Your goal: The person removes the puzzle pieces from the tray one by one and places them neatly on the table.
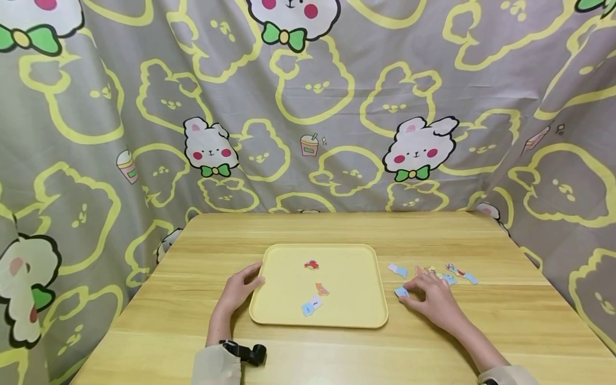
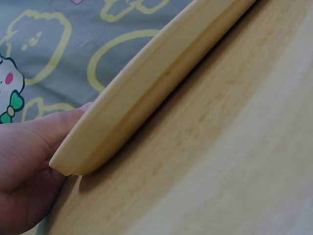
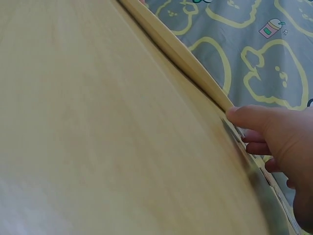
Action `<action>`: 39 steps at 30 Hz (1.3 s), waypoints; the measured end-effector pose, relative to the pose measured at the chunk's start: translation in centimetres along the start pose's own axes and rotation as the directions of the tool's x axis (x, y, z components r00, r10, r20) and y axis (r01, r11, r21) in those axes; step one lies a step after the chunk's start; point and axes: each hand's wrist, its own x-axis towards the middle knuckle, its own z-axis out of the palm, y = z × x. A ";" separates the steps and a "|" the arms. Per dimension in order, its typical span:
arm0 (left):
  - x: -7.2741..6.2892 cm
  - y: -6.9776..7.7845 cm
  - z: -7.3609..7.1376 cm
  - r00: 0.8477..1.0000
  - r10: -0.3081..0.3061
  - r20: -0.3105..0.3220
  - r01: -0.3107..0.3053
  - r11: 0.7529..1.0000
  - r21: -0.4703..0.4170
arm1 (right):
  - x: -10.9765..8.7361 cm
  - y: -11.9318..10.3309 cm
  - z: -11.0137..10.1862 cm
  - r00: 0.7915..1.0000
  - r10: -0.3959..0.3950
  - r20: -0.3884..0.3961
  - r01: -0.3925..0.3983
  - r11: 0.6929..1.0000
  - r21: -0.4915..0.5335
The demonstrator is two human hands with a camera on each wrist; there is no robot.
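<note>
A yellow tray (image 1: 284, 315) lies on the wooden table. My left hand (image 1: 238, 289) holds its left edge, thumb at the rim; the left wrist view shows that hand (image 2: 34, 156) at the tray's end, part of the fingers hidden behind it. Right of the tray, my right hand (image 1: 433, 302) pinches a small flat blue cutout (image 1: 400, 292) between thumb and index finger, low over the table. In the right wrist view the right hand (image 3: 288, 142) is at the table surface. On the tray lie a red cutout (image 1: 312, 264), an orange one (image 1: 322, 290) and a blue-and-white one (image 1: 312, 306).
A pale lilac and blue cutout (image 1: 397, 270) lies between tray and right hand. Several more colourful cutouts (image 1: 462, 272) lie beyond that hand, partly covered by it. A grey patterned curtain (image 1: 337, 107) hangs behind the table (image 1: 216, 240) and along both sides.
</note>
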 end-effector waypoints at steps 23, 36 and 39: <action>0.0 -0.2 0.0 1.000 0.007 0.005 -0.007 1.000 -0.009 | -0.2 -0.1 0.1 1.000 -0.017 -0.013 0.016 0.997 -0.075; 0.0 -0.2 0.0 1.000 0.011 -0.003 -0.011 1.000 -0.005 | -0.3 0.0 0.1 1.000 -0.017 -0.005 0.016 0.997 -0.074; -0.1 -0.2 0.0 1.000 0.013 -0.004 -0.013 1.000 -0.001 | -0.3 0.1 0.3 1.000 -0.019 -0.008 0.019 0.997 -0.069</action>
